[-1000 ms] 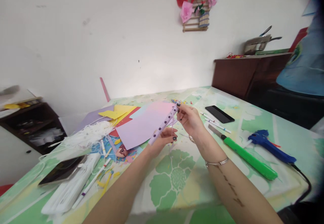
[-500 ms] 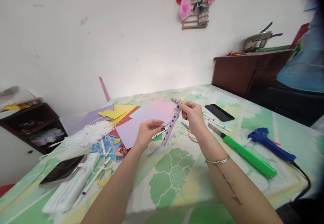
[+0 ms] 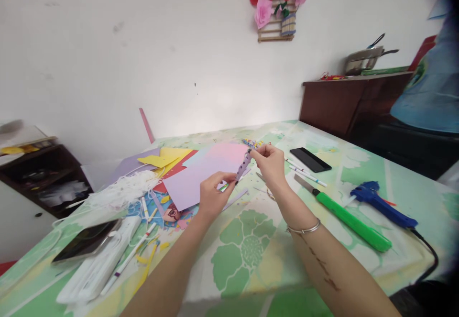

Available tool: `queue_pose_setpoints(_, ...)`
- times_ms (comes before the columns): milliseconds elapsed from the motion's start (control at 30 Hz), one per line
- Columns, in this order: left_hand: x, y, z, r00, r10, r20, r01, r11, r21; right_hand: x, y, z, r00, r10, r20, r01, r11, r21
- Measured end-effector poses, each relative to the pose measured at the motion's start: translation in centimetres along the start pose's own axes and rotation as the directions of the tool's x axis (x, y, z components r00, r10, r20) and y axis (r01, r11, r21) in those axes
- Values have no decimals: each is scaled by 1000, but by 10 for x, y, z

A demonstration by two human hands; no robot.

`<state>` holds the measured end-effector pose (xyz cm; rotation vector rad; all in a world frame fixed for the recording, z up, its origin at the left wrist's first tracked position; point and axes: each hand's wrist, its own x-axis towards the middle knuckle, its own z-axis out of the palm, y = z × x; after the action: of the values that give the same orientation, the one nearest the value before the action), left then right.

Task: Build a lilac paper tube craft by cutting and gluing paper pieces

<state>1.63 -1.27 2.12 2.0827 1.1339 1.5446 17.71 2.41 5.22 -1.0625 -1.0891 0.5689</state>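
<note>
A purple paper strip with dark dots [image 3: 243,165] is stretched between my two hands above the table. My left hand [image 3: 217,191] pinches its lower end between thumb and fingers. At the upper end, my right hand [image 3: 268,161] grips the strip with its fingertips. Below and behind the strip lie purple and pink paper sheets [image 3: 190,180]. A narrow purple paper strip [image 3: 234,200] rests on the table beside my left hand. Scissors [image 3: 267,191] lie partly hidden by my right wrist.
To the right are a green utility knife [image 3: 353,221], a blue glue gun [image 3: 385,206] with a cord, a black phone [image 3: 310,159] and several markers [image 3: 307,176]. White string [image 3: 125,188], another phone [image 3: 86,241] and a white power strip [image 3: 100,259] lie on the left.
My left hand has moved slightly right and now pinches the dotted strip's lower end. Earlier that end hung free below the hands. The right hand has shifted slightly left.
</note>
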Motion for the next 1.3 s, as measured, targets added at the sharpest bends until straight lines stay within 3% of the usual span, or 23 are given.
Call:
queue_pose_setpoints(367, -6, -7, 7, 985, 100, 138, -107, 993, 42, -2, 6, 6, 999, 46, 23, -47, 998, 40)
queue_pose_setpoints(533, -4, -8, 6, 995, 75, 64, -77, 997, 22, -2, 6, 6, 998, 60, 36, -63, 995, 76)
queue_pose_setpoints(733, 0, -9, 4, 992, -67, -104, 64, 997, -35, -6, -1, 7, 992, 80, 93, -92, 987, 133)
queue_pose_setpoints(933, 5, -19, 1, 965, -262, 20, 262, 959, -107, -8, -5, 8, 985, 94, 145, -120, 977, 177)
queue_pose_setpoints(1167, 8, -27, -2, 994, -103, 43, 98, 989, 111, -9, -3, 8, 976, 97, 193, -137, 968, 211)
queue_pose_setpoints(1300, 8, -22, -3, 947, -216, 236, 225, 974, -13, -9, -3, 8, 967, 98, 235, -154, 960, 234)
